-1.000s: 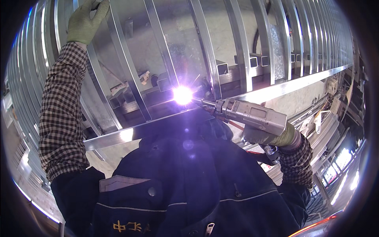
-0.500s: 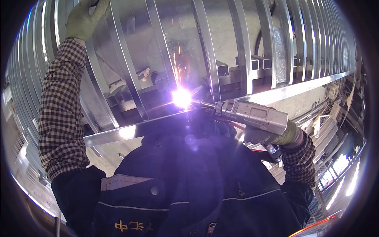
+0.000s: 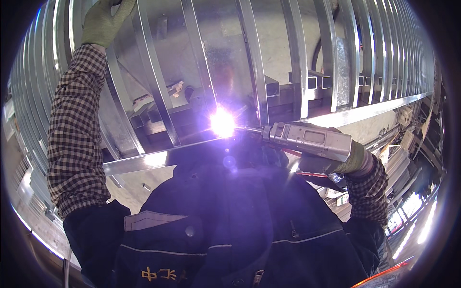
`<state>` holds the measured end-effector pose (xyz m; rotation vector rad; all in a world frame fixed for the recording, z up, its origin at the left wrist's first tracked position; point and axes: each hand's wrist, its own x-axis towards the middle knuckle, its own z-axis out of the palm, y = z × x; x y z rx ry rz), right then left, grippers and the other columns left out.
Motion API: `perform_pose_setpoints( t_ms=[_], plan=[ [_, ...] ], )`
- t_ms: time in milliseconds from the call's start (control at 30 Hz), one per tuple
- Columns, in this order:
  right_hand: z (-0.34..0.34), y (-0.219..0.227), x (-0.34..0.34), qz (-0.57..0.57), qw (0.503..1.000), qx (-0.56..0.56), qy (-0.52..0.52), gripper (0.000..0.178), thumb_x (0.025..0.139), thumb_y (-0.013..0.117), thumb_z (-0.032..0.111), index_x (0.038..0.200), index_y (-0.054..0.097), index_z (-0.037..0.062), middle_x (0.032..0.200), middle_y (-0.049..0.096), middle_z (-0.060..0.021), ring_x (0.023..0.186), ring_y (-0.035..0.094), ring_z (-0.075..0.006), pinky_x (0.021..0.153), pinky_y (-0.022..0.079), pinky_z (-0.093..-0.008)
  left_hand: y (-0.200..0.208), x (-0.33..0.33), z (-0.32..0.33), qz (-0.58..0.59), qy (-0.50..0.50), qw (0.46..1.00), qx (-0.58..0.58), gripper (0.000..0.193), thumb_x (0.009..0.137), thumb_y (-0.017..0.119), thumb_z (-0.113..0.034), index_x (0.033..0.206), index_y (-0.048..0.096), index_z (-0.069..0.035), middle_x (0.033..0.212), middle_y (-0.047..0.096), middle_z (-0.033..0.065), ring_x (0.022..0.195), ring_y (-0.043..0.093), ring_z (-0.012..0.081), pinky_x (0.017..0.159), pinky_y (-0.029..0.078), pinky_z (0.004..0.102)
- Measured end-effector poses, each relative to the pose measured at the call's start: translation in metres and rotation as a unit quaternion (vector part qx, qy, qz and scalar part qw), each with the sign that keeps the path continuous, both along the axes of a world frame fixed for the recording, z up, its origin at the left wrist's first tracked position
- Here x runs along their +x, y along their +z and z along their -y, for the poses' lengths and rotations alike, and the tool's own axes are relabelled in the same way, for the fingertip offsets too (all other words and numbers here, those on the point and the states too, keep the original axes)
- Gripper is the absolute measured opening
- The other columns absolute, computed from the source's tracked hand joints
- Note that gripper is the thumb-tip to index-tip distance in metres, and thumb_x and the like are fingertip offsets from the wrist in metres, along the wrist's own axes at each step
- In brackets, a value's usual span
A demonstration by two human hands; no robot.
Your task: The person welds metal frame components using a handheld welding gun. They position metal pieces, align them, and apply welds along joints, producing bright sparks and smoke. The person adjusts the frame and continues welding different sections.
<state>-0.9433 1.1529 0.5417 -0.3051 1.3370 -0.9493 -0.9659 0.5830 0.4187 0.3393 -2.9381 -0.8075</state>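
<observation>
1. Latest change: the thin orange spark spray that rose from the welding arc [image 3: 223, 123] half a second ago no longer stands out. The arc itself remains lit.
2. Meaning for the work: the arc burns at the near end of one metal bar [image 3: 199, 48], where that bar meets the near rail [image 3: 134, 164]. The weld at this joint is judged to be in progress. Glare hides the seam, so its condition cannot be told.
3. Right hand [image 3: 348, 161]: gloved, closed around the grey welding torch [image 3: 312, 139]. The torch nozzle [image 3: 249, 128] points left, its tip directly at the right edge of the glare.
4. Left hand [image 3: 104, 25]: gloved, at the far left among the bars, thumb spread and lying at a bar. The fingers run past the frame edge; whether they are closed on anything cannot be told.
5. Difference from one second ago: the bars sit slightly farther right in view, consistent with a small head movement. The arc remains at the same bar end, and both hands keep their roles.
6. Surroundings: open-ended square tubes [image 3: 272, 87] lie beyond the near rail, to the right of the arc.
</observation>
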Motion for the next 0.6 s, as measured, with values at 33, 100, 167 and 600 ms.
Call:
perform_pose_setpoints(
  t_ms=[33,100,167,600],
  plan=[
    [0.006,0.001,-0.002,-0.004,1.000,-0.003,0.002,0.061,0.096,0.087,0.019,0.149,0.061,0.0014,0.140,0.070,-0.0149,0.114,0.073,-0.0220,0.094,0.063,-0.0351,-0.002,0.000,0.002,-0.004,-0.007,1.000,0.018,0.039,0.102,0.074,-0.030,0.132,0.075,-0.005,0.128,0.079,0.0129,0.123,0.073,0.0258,0.109,0.055,0.0403],
    [0.017,0.004,-0.006,-0.009,1.000,-0.011,0.002,0.061,0.095,0.088,0.019,0.147,0.063,0.0014,0.141,0.070,-0.0156,0.116,0.074,-0.0237,0.096,0.062,-0.0368,-0.009,0.001,0.008,-0.023,-0.015,0.999,0.034,0.038,0.102,0.073,-0.030,0.132,0.076,-0.006,0.121,0.079,0.0104,0.116,0.074,0.0239,0.104,0.057,0.0384],
    [0.023,0.008,-0.009,-0.016,1.000,-0.023,-0.004,0.060,0.094,0.089,0.020,0.146,0.065,0.0014,0.142,0.069,-0.0163,0.118,0.074,-0.0254,0.098,0.062,-0.0384,-0.019,0.002,0.017,-0.051,-0.018,0.998,0.029,0.037,0.102,0.073,-0.031,0.131,0.077,-0.007,0.109,0.078,0.0065,0.106,0.074,0.0201,0.096,0.059,0.0347],
    [-0.011,0.153,0.010,-0.383,0.879,0.243,-0.143,0.032,0.103,0.077,0.024,0.126,0.068,0.0034,0.099,0.073,-0.0089,0.075,0.070,-0.0118,0.056,0.058,-0.0257,-0.047,-0.006,0.067,-0.032,-0.110,0.993,-0.019,0.060,0.105,0.071,-0.046,0.148,0.066,-0.005,0.131,0.077,0.0189,0.126,0.073,0.0286,0.110,0.054,0.0403]
  ],
)
